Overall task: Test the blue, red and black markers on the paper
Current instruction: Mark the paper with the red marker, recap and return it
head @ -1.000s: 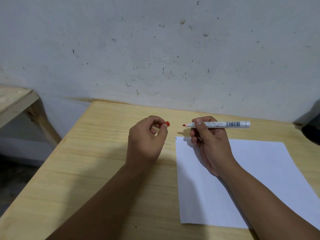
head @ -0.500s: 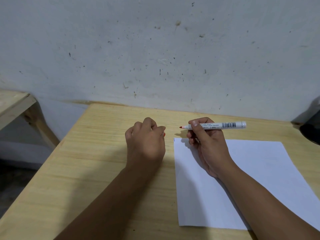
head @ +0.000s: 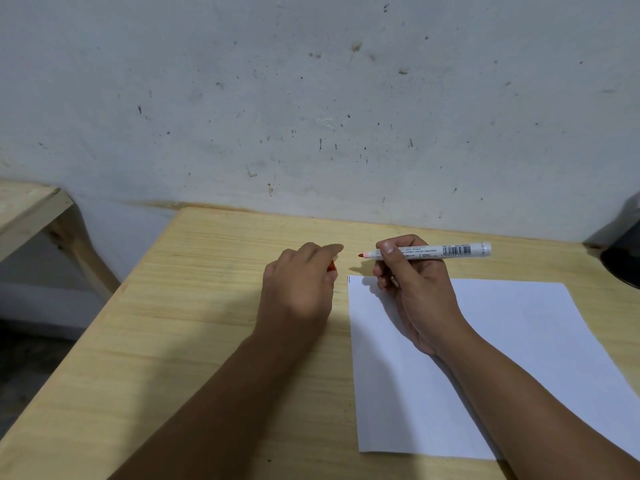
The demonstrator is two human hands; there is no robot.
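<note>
My right hand grips an uncapped red marker, a white barrel with a barcode, held level above the paper's far left corner with its red tip pointing left. My left hand is curled on the table just left of the paper, knuckles up, with the red cap tucked under its fingers so only a sliver shows. A white sheet of paper lies flat on the wooden table, with a tiny dark mark at its far left corner. No blue or black marker is in sight.
A stained white wall rises right behind the table. A dark rounded object sits at the table's far right edge. A second wooden table stands to the left, across a gap over dark floor.
My left hand has turned palm-down and lowered to the table, hiding most of the red cap. My right hand and the marker have stayed nearly still.
</note>
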